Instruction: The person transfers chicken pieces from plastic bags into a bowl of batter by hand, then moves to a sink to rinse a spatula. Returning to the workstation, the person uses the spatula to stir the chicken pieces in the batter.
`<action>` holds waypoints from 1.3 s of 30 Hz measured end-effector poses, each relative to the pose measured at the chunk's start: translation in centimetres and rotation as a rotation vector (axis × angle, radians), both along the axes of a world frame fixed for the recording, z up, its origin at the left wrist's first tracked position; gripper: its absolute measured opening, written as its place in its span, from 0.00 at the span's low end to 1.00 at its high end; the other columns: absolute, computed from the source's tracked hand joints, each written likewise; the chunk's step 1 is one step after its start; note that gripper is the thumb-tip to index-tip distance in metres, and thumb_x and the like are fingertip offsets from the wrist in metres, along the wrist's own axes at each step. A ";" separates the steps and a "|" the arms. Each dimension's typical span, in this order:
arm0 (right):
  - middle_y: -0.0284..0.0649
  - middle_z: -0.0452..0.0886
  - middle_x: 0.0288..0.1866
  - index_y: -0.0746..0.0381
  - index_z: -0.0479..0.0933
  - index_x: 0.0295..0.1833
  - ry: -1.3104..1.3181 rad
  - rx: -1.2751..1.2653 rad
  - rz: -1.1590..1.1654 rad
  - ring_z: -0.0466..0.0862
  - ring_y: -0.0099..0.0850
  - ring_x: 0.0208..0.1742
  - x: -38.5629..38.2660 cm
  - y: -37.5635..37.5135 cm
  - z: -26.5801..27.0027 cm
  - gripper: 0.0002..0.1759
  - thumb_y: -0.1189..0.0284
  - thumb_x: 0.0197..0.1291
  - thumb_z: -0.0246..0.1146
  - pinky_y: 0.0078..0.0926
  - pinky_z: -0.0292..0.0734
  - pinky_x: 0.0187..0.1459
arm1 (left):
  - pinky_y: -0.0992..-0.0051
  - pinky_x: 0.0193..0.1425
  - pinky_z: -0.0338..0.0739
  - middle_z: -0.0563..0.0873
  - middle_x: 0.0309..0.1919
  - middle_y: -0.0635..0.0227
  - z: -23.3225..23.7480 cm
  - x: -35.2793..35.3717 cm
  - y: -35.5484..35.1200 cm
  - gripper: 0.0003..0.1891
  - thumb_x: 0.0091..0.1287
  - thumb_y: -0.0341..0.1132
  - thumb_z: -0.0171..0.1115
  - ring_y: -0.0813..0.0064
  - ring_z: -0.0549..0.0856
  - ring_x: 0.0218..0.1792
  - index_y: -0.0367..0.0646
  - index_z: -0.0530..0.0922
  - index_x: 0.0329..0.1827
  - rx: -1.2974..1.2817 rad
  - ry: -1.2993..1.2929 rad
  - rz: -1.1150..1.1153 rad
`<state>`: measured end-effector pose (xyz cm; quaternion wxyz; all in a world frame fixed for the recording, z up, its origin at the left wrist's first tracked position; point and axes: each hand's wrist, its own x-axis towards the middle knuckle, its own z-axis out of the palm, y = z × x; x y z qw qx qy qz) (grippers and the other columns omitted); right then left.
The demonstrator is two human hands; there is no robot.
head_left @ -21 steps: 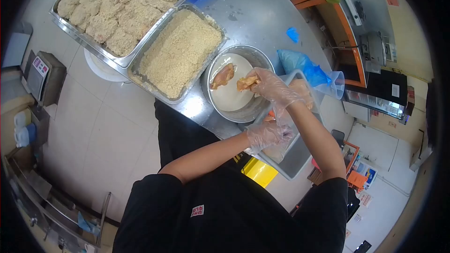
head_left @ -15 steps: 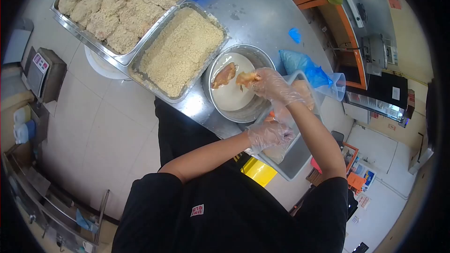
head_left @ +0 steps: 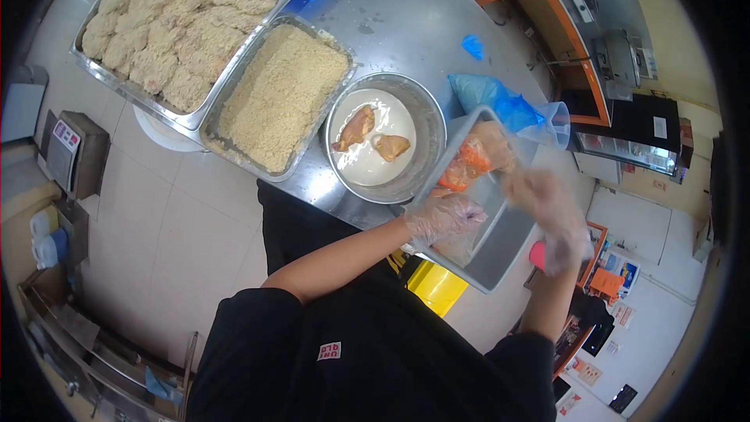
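We have a steel surface (head_left: 398, 27) carrying everything in a diagonal row along its near edge. The biggest container is the deep tray (head_left: 129, 88) at the left end, filled with crumb-coated pieces (head_left: 180, 23). Against its right side lies the pan (head_left: 319, 117) of loose crumbs (head_left: 281, 94), then the grey bin (head_left: 500, 246) by the near right corner, which seems to reach past the near edge. If much of its weight hangs there, our leaning on that end could tip it.

Between pan and bin stands the round metal bowl (head_left: 430, 129), close to both, with white liquid in it; a knock on its rim could slop liquid into the crumbs and clump them. A blue bag (head_left: 480, 94) lies just behind the bin, beside a clear cup (head_left: 556, 119).

Our right hand (head_left: 543, 199), gloved, is over the bin's right side, too blurred for us to tell its shape or whether it has anything. Our left hand (head_left: 447, 217), gloved too, is curled with fingers drawn in at the bin's left wall; we cannot tell what it grips, if anything. Its loose glove could snag on the rim.

Orange-red meat (head_left: 469, 160) lies inside the bin, and two meat pieces (head_left: 356, 128) sit apart in the liquid, partly uncovered; left unturned, they could come out patchily wetted.
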<state>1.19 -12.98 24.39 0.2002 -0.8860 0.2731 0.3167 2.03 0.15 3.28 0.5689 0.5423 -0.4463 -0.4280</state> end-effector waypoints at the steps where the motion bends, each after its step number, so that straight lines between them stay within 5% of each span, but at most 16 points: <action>1: 0.45 0.89 0.36 0.67 0.84 0.52 -0.027 0.222 -0.006 0.88 0.28 0.37 -4.0 -1.1 0.0 0.17 0.64 0.69 0.61 0.25 0.82 0.47 | 0.57 0.50 0.76 0.85 0.33 0.55 -0.5 -0.5 -0.1 0.16 0.71 0.48 0.57 0.52 0.85 0.39 0.46 0.84 0.35 -0.010 0.042 0.016; 3: 0.43 0.89 0.36 0.67 0.85 0.50 0.051 0.457 -0.196 0.89 0.31 0.42 -10.3 -0.4 -3.5 0.13 0.69 0.70 0.62 0.26 0.82 0.51 | 0.57 0.49 0.76 0.86 0.33 0.55 -0.8 -0.7 -0.4 0.16 0.71 0.48 0.56 0.51 0.85 0.39 0.46 0.84 0.37 -0.023 0.009 0.026; 5: 0.48 0.88 0.47 0.67 0.84 0.53 -0.016 0.186 -0.078 0.88 0.38 0.50 -13.4 2.5 -8.6 0.14 0.70 0.68 0.61 0.35 0.81 0.56 | 0.57 0.49 0.77 0.86 0.35 0.53 -0.8 -0.9 -0.6 0.16 0.72 0.47 0.55 0.51 0.85 0.40 0.45 0.85 0.41 -0.026 -0.130 0.009; 7: 0.51 0.86 0.54 0.65 0.81 0.58 -0.415 0.170 -0.321 0.84 0.39 0.58 -14.3 4.8 -14.2 0.17 0.70 0.67 0.64 0.38 0.76 0.63 | 0.57 0.49 0.77 0.86 0.36 0.52 0.2 -1.0 -0.5 0.16 0.73 0.46 0.55 0.50 0.85 0.40 0.43 0.84 0.42 -0.004 -0.080 -0.094; 11: 0.51 0.82 0.61 0.65 0.78 0.63 -0.367 0.458 -0.599 0.79 0.44 0.64 -14.3 3.5 -18.3 0.24 0.65 0.65 0.67 0.39 0.69 0.69 | 0.57 0.48 0.77 0.86 0.37 0.49 0.0 -1.4 -0.7 0.17 0.75 0.45 0.54 0.47 0.84 0.40 0.39 0.82 0.46 -0.015 -0.085 -0.135; 22: 0.51 0.80 0.63 0.64 0.77 0.64 -0.173 0.280 -0.286 0.78 0.45 0.65 -12.2 4.3 -19.5 0.25 0.64 0.65 0.67 0.40 0.68 0.70 | 0.56 0.46 0.77 0.85 0.35 0.47 -0.1 -3.1 -1.2 0.17 0.74 0.44 0.56 0.46 0.83 0.38 0.37 0.82 0.39 -0.043 -0.062 -0.196; 28: 0.51 0.79 0.64 0.64 0.76 0.65 -0.059 0.286 -0.161 0.77 0.45 0.66 -12.2 4.6 -15.4 0.26 0.64 0.65 0.68 0.40 0.67 0.71 | 0.56 0.45 0.76 0.84 0.34 0.46 -0.5 -2.4 -1.1 0.17 0.74 0.44 0.57 0.46 0.81 0.36 0.37 0.82 0.38 -0.069 -0.002 -0.115; 39: 0.51 0.78 0.65 0.64 0.75 0.66 -0.101 0.254 -0.188 0.76 0.46 0.67 -11.5 4.5 -18.9 0.28 0.63 0.64 0.68 0.41 0.66 0.71 | 0.60 0.46 0.76 0.84 0.33 0.49 -0.2 -1.9 -1.6 0.17 0.75 0.45 0.57 0.50 0.82 0.36 0.36 0.81 0.39 -0.063 0.025 -0.130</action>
